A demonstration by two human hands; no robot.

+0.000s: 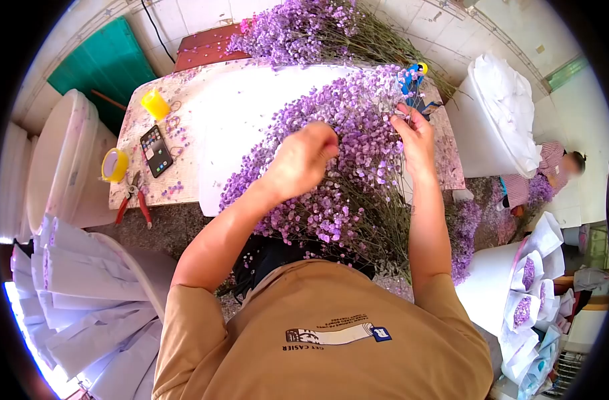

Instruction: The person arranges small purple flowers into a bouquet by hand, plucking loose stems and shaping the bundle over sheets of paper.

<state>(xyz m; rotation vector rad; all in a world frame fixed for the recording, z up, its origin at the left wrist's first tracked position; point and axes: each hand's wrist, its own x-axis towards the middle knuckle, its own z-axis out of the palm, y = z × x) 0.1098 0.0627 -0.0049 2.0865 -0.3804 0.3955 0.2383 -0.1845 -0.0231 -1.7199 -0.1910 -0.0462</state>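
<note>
A large spread of purple baby's breath [331, 213] lies over the front of the white-topped table and my lap, its thin green stems running toward the lower right. Above the middle of the blooms, my left hand [303, 160] is closed with its fingers curled in; whatever is in it is hidden. At the right edge of the flowers, my right hand [416, 140] pinches a thin sprig between thumb and fingers. Just beyond it stands a blue tape dispenser [412, 83] with a yellow top.
On the table's left lie a phone [156, 151], yellow tape rolls [156, 104] and red-handled pliers [135, 203]. More purple flowers [304, 30] are heaped at the back. White bins [491, 127] flank the table. White-wrapped bouquets [91, 307] stand lower left. Another person [551, 163] sits far right.
</note>
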